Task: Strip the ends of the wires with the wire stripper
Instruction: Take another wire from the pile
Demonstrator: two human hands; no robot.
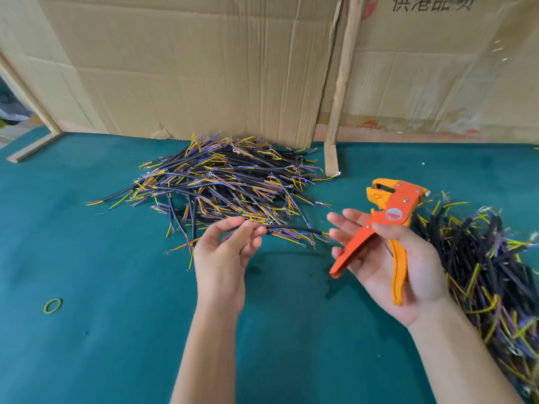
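Observation:
My left hand (224, 252) pinches one black cable (291, 228) between thumb and fingertips, holding it level just above the green table. The cable's right end, with thin coloured cores, reaches toward my right hand (390, 263). That hand lies palm up and holds the orange wire stripper (390, 217); the thumb presses across its pivot and one handle lies in the palm, while the fingers stretch out under the other handle. The stripper's jaws point up and away, handles spread apart. Cable and stripper are apart.
A big heap of short black cables with yellow, blue and brown cores (221, 182) lies at the table's middle back. A second heap (490, 275) runs along the right edge. Cardboard sheets (204, 68) wall the back. A yellow-green rubber band (53, 305) lies at left.

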